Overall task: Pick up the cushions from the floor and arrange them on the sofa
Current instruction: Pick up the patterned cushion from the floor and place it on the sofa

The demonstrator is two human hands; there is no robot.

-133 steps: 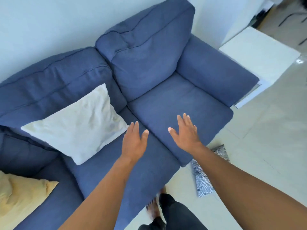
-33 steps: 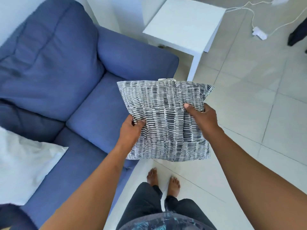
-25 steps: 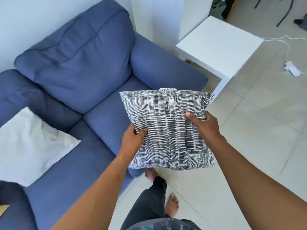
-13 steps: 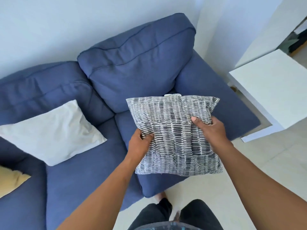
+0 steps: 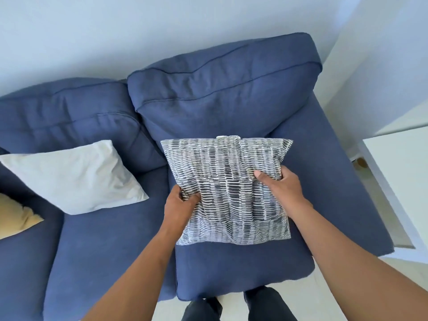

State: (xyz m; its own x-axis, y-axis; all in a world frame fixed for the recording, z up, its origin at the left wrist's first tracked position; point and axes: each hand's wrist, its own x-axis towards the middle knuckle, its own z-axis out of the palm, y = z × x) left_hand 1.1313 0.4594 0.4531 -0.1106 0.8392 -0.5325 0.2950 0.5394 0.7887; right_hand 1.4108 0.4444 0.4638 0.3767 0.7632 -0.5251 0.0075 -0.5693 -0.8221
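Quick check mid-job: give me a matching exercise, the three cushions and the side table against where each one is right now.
Things:
1. striped cushion
2. white cushion
3. yellow cushion
4. side table

Places:
A. far left edge of the view, on the sofa
B. right of the sofa
C. against the left back pad
D. held over the right seat by left hand and right hand

Pairs: 1-D, 2-C, 3-A, 4-B
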